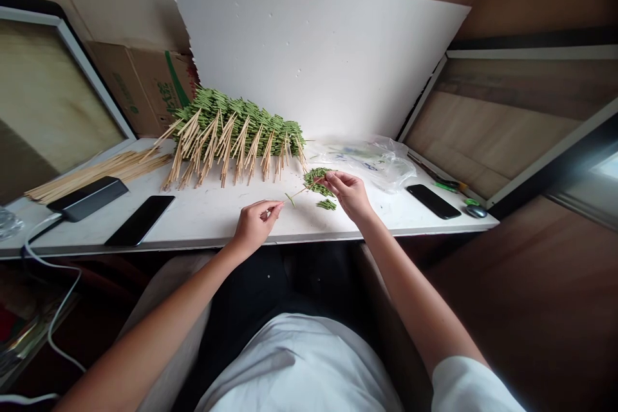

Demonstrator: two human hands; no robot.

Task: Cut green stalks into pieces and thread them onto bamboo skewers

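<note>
Both my hands are just above the table's front edge, with a thin bamboo skewer (pixel 300 192) between them. My right hand (pixel 351 196) pinches its right end between thumb and fingertips. At its left end my left hand (pixel 257 224) is closed in a pinch, the fingertips meeting the skewer's tip. A short green bean piece (pixel 290 200) sits crosswise on the skewer beside my left fingertips. Behind my right hand lies a loose heap of cut green pieces (pixel 316 174), partly hidden by the fingers. A smaller cluster of green pieces (pixel 326 205) lies nearer the edge.
Filled skewers (pixel 236 122) are stacked at the back left, bare ends forward. Loose bamboo skewers (pixel 96 174), a black device (pixel 89 198) and a phone (pixel 140 221) lie left. A plastic bag (pixel 371 161), another phone (pixel 433 201) and a mouse (pixel 476 211) lie right. A white board (pixel 313 45) stands behind.
</note>
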